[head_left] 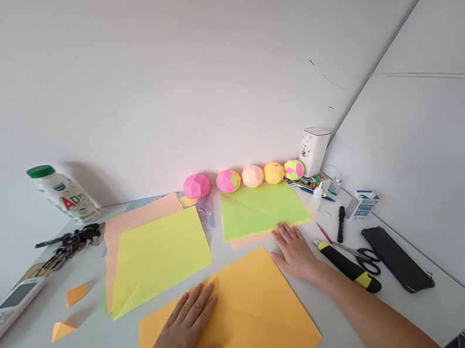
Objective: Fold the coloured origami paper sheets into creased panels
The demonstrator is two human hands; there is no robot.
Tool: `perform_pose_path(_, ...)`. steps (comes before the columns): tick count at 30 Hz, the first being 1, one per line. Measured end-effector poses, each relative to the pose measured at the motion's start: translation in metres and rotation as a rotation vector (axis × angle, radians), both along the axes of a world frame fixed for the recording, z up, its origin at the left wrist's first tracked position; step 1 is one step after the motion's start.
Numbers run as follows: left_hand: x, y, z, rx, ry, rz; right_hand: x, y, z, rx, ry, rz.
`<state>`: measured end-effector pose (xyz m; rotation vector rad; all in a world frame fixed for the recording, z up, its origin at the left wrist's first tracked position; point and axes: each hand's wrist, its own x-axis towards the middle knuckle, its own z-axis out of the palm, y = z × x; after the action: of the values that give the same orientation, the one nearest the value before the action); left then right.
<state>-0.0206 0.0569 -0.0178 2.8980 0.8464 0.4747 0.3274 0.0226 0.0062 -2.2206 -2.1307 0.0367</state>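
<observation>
A person's left hand [187, 330] lies flat, fingers spread, on a large orange sheet [256, 312] of paper at the lower centre of the frame, gripping nothing. The right hand [293, 250], also open-palmed, presses down at the sheet's far corner, just below a green sheet [260, 208]. Folded paper balls [253, 176] line the wall behind; scissors [362, 256] and a phone [397, 258] lie at right.
</observation>
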Motion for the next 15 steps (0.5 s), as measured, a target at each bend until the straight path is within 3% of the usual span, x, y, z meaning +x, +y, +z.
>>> perform_pose_path(15,-0.006,0.016,-0.001,-0.108,0.076,-0.117,-0.004,-0.002,0.002,0.006,-0.035,-0.016)
